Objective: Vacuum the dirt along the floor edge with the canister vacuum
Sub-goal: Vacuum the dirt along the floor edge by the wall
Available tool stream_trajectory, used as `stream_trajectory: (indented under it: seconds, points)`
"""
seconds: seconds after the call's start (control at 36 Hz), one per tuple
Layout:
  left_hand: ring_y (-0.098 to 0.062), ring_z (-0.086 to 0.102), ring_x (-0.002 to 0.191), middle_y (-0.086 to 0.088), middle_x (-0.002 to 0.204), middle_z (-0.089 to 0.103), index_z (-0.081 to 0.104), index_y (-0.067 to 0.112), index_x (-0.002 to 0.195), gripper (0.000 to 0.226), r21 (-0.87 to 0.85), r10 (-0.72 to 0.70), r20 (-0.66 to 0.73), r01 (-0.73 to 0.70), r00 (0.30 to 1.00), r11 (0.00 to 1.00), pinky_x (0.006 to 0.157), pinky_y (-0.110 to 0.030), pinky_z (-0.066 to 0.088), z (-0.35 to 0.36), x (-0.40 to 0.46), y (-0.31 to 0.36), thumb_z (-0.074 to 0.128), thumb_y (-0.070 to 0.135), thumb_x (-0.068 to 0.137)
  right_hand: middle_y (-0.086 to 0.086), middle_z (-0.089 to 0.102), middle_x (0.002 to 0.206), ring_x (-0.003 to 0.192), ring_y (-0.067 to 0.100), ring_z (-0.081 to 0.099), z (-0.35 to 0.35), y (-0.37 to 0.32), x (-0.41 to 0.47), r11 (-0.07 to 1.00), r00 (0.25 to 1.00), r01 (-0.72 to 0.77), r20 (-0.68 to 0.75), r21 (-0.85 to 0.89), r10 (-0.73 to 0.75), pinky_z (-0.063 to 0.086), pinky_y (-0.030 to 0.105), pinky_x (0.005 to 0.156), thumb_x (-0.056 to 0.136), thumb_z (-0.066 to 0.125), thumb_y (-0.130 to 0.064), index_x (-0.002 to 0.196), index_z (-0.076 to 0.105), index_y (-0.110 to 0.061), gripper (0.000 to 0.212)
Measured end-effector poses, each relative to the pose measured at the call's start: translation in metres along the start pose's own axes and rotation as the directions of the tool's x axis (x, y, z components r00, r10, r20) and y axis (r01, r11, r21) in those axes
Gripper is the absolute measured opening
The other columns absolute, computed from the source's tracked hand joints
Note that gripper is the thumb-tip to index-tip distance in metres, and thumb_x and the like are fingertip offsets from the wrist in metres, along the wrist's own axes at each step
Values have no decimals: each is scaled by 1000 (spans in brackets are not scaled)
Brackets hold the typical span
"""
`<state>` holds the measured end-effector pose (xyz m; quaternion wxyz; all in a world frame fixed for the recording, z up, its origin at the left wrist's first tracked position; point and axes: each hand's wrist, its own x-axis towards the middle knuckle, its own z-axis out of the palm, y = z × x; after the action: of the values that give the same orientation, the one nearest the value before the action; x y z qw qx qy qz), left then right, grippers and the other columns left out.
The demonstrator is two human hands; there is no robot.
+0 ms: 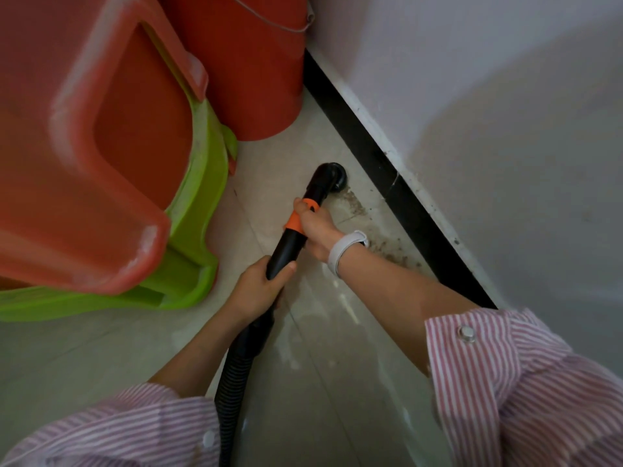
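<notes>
A black vacuum wand [286,251] with an orange collar runs from its ribbed hose [236,365] to a round black nozzle [332,175] pressed on the pale floor tile. My right hand [315,224] grips the wand at the orange collar. My left hand [261,284] grips the wand lower down, just above the hose. Brown dirt [381,237] lies scattered along the black skirting [404,203], just right of the nozzle and behind my right wrist. The canister itself is out of sight.
Stacked orange [84,163] and green [199,210] plastic stools crowd the left. A red bucket [256,69] stands in the corner beyond the nozzle. A white wall [488,112] rises on the right above the skirting.
</notes>
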<state>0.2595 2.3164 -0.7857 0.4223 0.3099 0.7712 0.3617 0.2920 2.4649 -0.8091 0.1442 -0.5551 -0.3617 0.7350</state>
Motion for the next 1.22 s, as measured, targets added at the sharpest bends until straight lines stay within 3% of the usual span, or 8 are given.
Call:
stream_trajectory:
  seconds: [0.25, 0.42, 0.64, 0.78, 0.89, 1.08, 1.22]
  points:
    - [-15, 55, 45, -4, 55, 58, 51, 11, 83, 30, 53, -26, 92, 21, 995, 998, 51, -28, 47, 11, -23, 1, 58, 38, 92, 14, 55, 102, 98, 35, 61, -24, 13, -27, 998, 997, -51, -50, 24, 52, 51, 50, 92, 95, 54, -31, 130, 39, -5, 46]
    - [-12, 55, 45, -5, 59, 59, 53, 7, 92, 30, 56, -57, 160, 48, 986, 997, 47, -24, 47, 18, -49, -1, 58, 36, 92, 14, 55, 107, 106, 36, 61, -41, 35, -46, 996, 993, -84, -79, 30, 86, 53, 49, 90, 96, 53, -34, 132, 38, -7, 47]
    - [-10, 55, 46, -3, 61, 60, 54, 8, 93, 29, 108, -65, 252, 39, 965, 993, 49, -22, 46, 23, -77, -2, 57, 37, 93, 17, 58, 118, 100, 31, 61, -65, 58, -66, 993, 985, -115, -128, 10, 116, 54, 43, 87, 97, 51, -34, 135, 38, -6, 49]
    - [-11, 56, 47, -5, 64, 61, 54, 11, 91, 28, 152, -49, 135, 28, 990, 988, 49, -21, 46, 18, -76, -1, 58, 38, 92, 13, 58, 101, 102, 35, 62, -49, 51, -69, 997, 993, -65, -92, 52, 70, 53, 48, 91, 96, 53, -33, 124, 44, -4, 41]
    - [-19, 60, 51, -7, 67, 62, 53, 12, 91, 27, 193, -27, -18, 30, 999, 981, 56, -32, 51, 6, -67, -1, 60, 38, 90, 8, 51, 79, 70, 25, 58, -25, 31, -69, 986, 998, -43, 48, 161, 36, 54, 40, 70, 97, 52, -25, 107, 43, -10, 20]
    - [-31, 65, 68, -12, 77, 65, 50, 13, 94, 35, 309, -11, -178, 66, 984, 949, 66, -45, 54, -16, -37, -4, 58, 47, 87, 10, 47, 80, 67, 24, 54, 10, 3, -53, 967, 976, -95, 214, 236, 44, 52, 40, 67, 99, 50, -22, 96, 45, -10, 13]
    - [-34, 65, 74, -16, 81, 66, 53, 8, 95, 40, 324, -12, -199, 78, 980, 943, 68, -45, 53, -23, -17, 0, 59, 47, 87, 10, 47, 83, 70, 24, 54, 18, -10, -41, 960, 974, -126, 215, 250, 72, 52, 38, 68, 98, 50, -23, 96, 45, -9, 15]
